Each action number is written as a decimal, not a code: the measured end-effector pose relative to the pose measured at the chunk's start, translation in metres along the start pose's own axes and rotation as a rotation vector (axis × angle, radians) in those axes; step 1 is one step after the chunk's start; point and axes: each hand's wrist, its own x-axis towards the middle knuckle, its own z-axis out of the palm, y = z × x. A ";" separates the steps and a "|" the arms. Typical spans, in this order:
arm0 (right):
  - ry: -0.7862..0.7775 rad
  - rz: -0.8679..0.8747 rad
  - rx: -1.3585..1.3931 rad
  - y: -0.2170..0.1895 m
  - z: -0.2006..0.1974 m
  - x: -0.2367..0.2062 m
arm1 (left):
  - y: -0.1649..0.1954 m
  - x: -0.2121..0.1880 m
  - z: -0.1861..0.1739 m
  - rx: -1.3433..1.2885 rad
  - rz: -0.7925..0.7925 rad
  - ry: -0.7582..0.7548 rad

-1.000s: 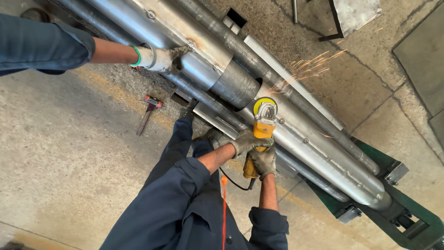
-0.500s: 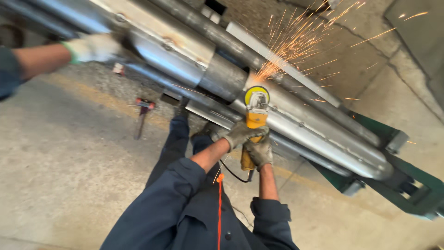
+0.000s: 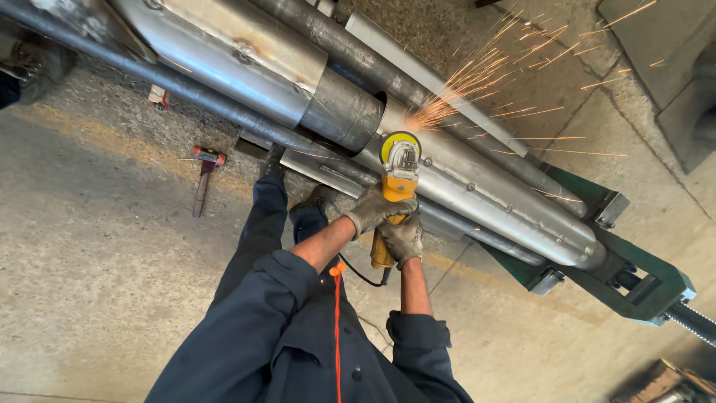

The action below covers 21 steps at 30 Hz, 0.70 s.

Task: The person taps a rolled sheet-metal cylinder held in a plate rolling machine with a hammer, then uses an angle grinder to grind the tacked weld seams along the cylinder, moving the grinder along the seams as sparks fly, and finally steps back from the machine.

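Observation:
I hold a yellow angle grinder (image 3: pixel 397 173) with both gloved hands. My left hand (image 3: pixel 374 208) wraps the front of its body, and my right hand (image 3: pixel 403 239) grips the rear handle. Its disc end meets a large steel pipe (image 3: pixel 477 179) beside a darker pipe collar (image 3: pixel 344 112). Orange sparks (image 3: pixel 485 75) fly up and to the right from the contact. A black cable (image 3: pixel 362 275) trails from the grinder toward my body.
More long pipes and a flat metal strip (image 3: pixel 425 71) lie beside the big pipe, on a green steel stand (image 3: pixel 641 287). A hammer with a red head (image 3: pixel 205 175) lies on the concrete floor at left. My blue-trousered legs stand below the pipes.
The other person's gloved hand and sleeve at upper left have left the view. The view has shifted, and the spray of sparks carries on to the right.

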 end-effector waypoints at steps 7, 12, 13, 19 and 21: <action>-0.013 -0.063 0.181 0.012 0.011 0.010 | 0.004 0.002 -0.005 0.148 -0.042 -0.008; -0.026 -0.023 0.216 0.007 0.008 0.012 | 0.006 0.005 -0.005 0.068 0.006 -0.017; -0.030 -0.038 0.154 0.005 0.005 0.011 | 0.006 0.005 -0.006 0.042 0.015 -0.021; -0.003 -0.038 0.018 -0.008 0.008 0.015 | 0.008 0.013 -0.007 -0.063 0.060 -0.019; 0.021 -0.011 -0.062 -0.014 0.008 0.015 | 0.010 0.013 -0.008 -0.047 0.056 -0.008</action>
